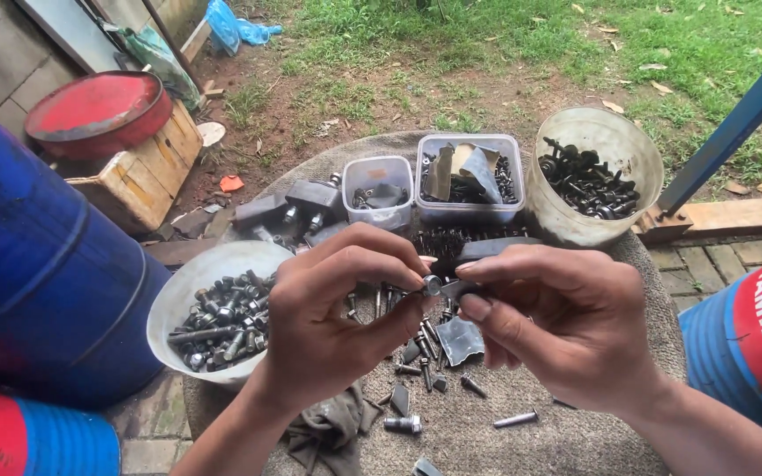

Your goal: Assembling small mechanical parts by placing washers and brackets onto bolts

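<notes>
Both hands meet above the round, cloth-covered counter [575, 441]. The left hand [332, 322] pinches a small silver metal nut [432, 285] at its fingertips, and the right hand [557, 322] grips a short dark metal bolt [459, 288] touching that nut. Loose bolts [425, 353] lie scattered below, with a white plastic bowl of bolts [189, 291] to the left.

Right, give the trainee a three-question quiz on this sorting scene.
1. True or false: both hands pinch one small metal bolt between their fingertips.
2. Which container stands nearest the left hand? A) white bowl of bolts B) square clear tub C) round clear tub
3. What lies loose on the round mat below the right hand?

Key: 1 true. 2 A. 3 scattered bolts and screws.
</notes>
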